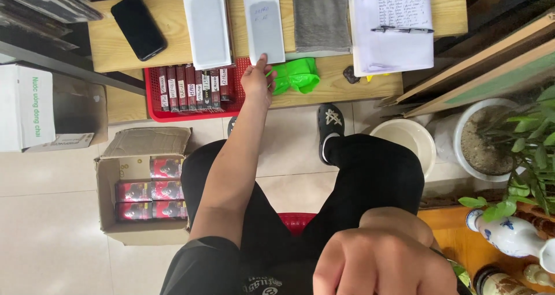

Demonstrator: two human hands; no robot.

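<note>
White packet lies lengthwise on the desk, its near edge pinched by the left hand; the right hand rests fisted, far back.

Left hand fingertips on flat pale grey-white rectangular packet; second flat white-grey packet paler, white edges. Folded cloth mid grey, plain. Crumpled plastic bag bright neon green. Slab phone glossy black. Low wooden bench light yellow-tan, fine grain lines. Plastic mesh basket red, holding dark red boxes with white labels. Paper pad white with dark handwriting, black pen across it. Open cardboard box brown, red-and-black packs inside. Clog shoe black, cream crossed mark. Trousers black. Floor tiles cream. Ceramic vase white, blue pattern.
</note>
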